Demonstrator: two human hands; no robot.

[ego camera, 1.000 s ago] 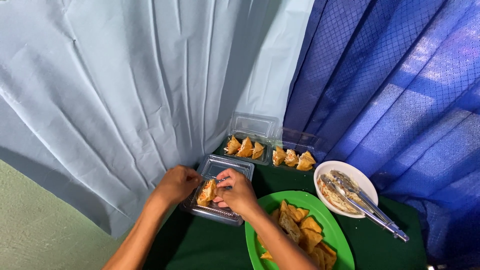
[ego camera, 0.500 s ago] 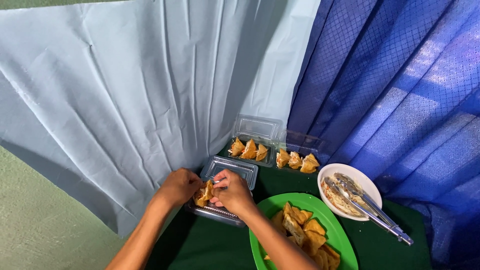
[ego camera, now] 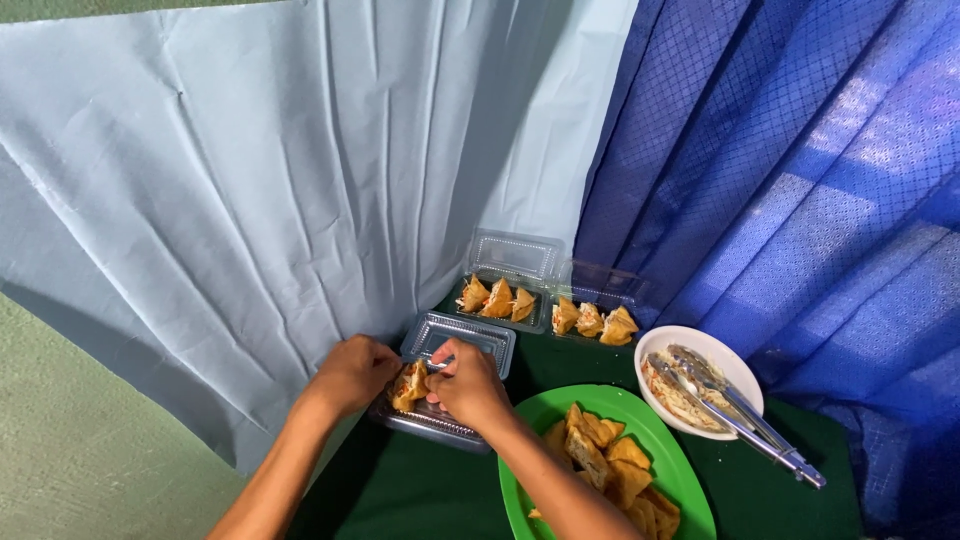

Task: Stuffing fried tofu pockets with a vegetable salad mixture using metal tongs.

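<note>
My left hand (ego camera: 352,373) and my right hand (ego camera: 468,386) meet over a clear plastic clamshell box (ego camera: 447,421) on the green table. Between them sits a golden fried triangular pastry (ego camera: 410,383) inside the box; both hands touch it. My right hand also pinches a small metal utensil (ego camera: 440,365), its tip pointing at the pastry. The box's lid (ego camera: 462,336) stands open behind the hands.
Two more open clear boxes (ego camera: 500,300), (ego camera: 595,318) at the back each hold three pastries. A green plate (ego camera: 660,465) carries several fried pieces. A white bowl (ego camera: 745,375) of filling has metal tongs (ego camera: 745,420) across it. Light blue and dark blue curtains hang behind.
Both hands stay at the box with the pastry, shifting only slightly. The view has drifted a little.
</note>
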